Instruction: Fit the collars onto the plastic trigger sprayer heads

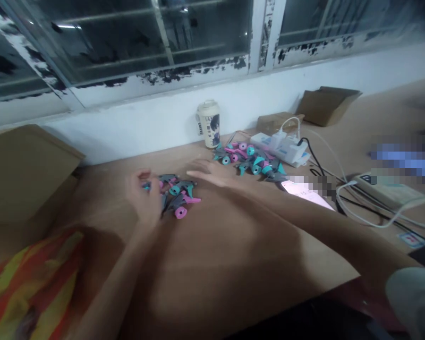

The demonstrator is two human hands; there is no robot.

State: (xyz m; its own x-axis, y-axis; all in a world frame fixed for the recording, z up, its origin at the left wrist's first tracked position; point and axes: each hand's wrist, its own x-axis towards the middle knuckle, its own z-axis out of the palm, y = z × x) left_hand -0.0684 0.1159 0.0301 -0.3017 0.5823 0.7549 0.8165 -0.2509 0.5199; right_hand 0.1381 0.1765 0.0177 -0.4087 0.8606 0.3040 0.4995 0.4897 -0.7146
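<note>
Nearest in, an orange-and-yellow striped cloth (pixel 31 278) lies at the lower left of the bench (pixel 233 250), and both bare forearms stretch out across the bare wood. The left hand (pixel 145 194) sits at the edge of the small pile (pixel 177 196) of grey, teal and pink plastic parts. Its grip is curled tight, though I cannot tell whether a part is pinched inside. The right hand (pixel 212 173) hovers flat just behind that pile, grip spread wide and empty. Farther right lies a lit phone (pixel 306 191), then a larger pile (pixel 250 160) of the same parts touching a white power strip (pixel 283 144). A printed cup (pixel 208 123) stands against the wall.
</note>
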